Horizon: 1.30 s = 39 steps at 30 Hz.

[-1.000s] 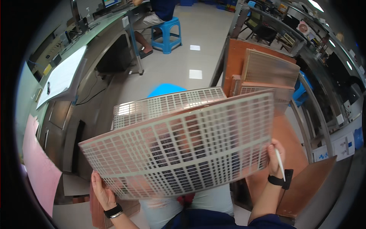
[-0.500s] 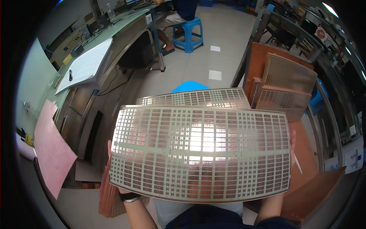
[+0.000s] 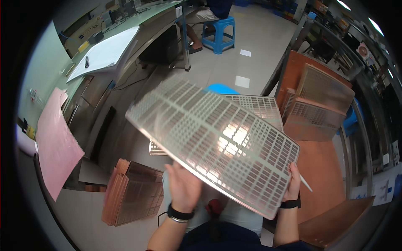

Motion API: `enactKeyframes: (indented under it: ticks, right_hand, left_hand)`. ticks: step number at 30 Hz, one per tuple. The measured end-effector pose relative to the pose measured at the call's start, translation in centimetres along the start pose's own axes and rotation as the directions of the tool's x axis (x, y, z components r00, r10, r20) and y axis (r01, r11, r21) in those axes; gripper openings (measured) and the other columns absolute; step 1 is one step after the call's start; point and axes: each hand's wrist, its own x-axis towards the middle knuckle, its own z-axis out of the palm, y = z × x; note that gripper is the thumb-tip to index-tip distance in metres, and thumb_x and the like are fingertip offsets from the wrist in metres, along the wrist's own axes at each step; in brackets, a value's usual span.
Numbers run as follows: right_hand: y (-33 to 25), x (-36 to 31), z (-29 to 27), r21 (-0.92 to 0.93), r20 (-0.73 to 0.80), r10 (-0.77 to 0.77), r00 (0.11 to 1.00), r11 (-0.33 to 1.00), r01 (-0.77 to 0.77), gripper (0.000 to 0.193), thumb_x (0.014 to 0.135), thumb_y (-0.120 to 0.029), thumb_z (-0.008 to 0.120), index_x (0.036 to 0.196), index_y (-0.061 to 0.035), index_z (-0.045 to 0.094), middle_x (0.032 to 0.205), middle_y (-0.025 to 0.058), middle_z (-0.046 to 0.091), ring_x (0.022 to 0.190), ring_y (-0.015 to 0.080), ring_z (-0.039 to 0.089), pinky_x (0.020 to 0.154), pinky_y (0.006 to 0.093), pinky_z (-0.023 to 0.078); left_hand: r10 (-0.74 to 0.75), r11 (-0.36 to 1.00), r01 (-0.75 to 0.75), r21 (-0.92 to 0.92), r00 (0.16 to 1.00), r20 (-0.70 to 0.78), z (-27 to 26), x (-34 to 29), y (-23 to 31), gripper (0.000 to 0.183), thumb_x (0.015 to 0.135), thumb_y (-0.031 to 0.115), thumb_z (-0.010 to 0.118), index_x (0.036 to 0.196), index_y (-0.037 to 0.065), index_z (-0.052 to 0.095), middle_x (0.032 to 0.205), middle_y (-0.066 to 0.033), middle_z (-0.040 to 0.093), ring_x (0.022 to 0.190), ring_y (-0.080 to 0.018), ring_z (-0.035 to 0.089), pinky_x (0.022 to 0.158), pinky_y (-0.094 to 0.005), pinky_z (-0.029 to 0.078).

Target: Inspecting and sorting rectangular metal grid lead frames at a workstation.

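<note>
A large printed circuit board panel (image 3: 201,121), green and copper with a grid of small units, is tilted in front of me with its left end raised. My right hand (image 3: 293,184) grips its right edge; a thin white pen-like stick (image 3: 306,183) sticks out beside those fingers. At the lower edge is my left hand (image 3: 183,188), palm up and open, its fingertips partly hidden by the panel. Whether it touches the panel I cannot tell. Behind lies another panel (image 3: 264,106), above my lap, with stacked panel edges (image 3: 156,147) showing at left.
Upright copper-edged panels (image 3: 136,192) stand at lower left. More panels (image 3: 320,104) lean on an orange-brown board (image 3: 322,167) at right. A pink sheet (image 3: 58,146) and a desk with papers (image 3: 106,52) are left. A seated person is beyond, on a blue stool (image 3: 220,35).
The panel has turned from nearly level to a slant, its right end lower. My left hand has come off the left edge to below the panel; my right hand still grips the right edge.
</note>
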Motion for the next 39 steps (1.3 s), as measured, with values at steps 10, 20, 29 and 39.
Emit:
enactKeyframes:
  ticks: [10,20,29,39]
  right_hand:
    - [2.3,-1.4,1.3,0.077,0.070,-0.033,0.997,0.997,0.027,0.037,0.096,-0.023,0.042,0.125,0.0011,0.043,0.116,0.0143,0.056,0.107,0.0224,0.055,0.091,0.0369,0.047]
    - [0.5,-1.6,4.3,-0.510,0.148,0.035,0.988,0.859,0.046,0.031,0.095,-0.026,0.047,0.106,0.0027,0.055,0.092,0.0067,0.062,0.081,0.0100,0.058,0.071,0.0228,0.047]
    - [0.1,-2.9,6.8,-0.685,0.229,-0.002,0.974,0.711,0.162,0.028,0.094,-0.022,0.050,0.105,0.0026,0.056,0.087,0.0039,0.061,0.075,0.0055,0.053,0.067,0.0196,0.043]
    - [-0.6,-2.8,5.7,-0.699,0.238,0.083,0.968,0.707,0.111,0.031,0.094,-0.025,0.050,0.108,0.0026,0.056,0.089,0.0034,0.062,0.076,0.0058,0.054,0.067,0.0206,0.044]
  left_hand:
    - [0.050,0.942,-0.033,0.334,0.998,-0.042,-0.7,-0.3,0.4,0.050,0.095,0.014,0.045,0.138,0.005,0.021,0.129,-0.0111,0.043,0.114,-0.0189,0.048,0.096,-0.0352,0.041]
    - [0.037,0.911,0.003,0.412,0.995,-0.088,-2.5,-0.2,3.5,0.046,0.095,0.021,0.046,0.136,0.005,0.032,0.119,-0.0071,0.053,0.104,-0.0138,0.053,0.089,-0.0287,0.044]
    - [0.026,0.945,0.006,0.328,0.995,-0.094,-3.2,-0.5,4.4,0.048,0.095,0.015,0.044,0.140,0.004,0.027,0.129,-0.0087,0.049,0.110,-0.0146,0.052,0.091,-0.0287,0.044]
    - [0.019,0.936,0.020,0.352,0.994,-0.106,-3.7,-0.6,4.8,0.047,0.096,0.015,0.042,0.139,0.002,0.028,0.131,-0.0096,0.046,0.114,-0.0154,0.049,0.096,-0.0297,0.040]
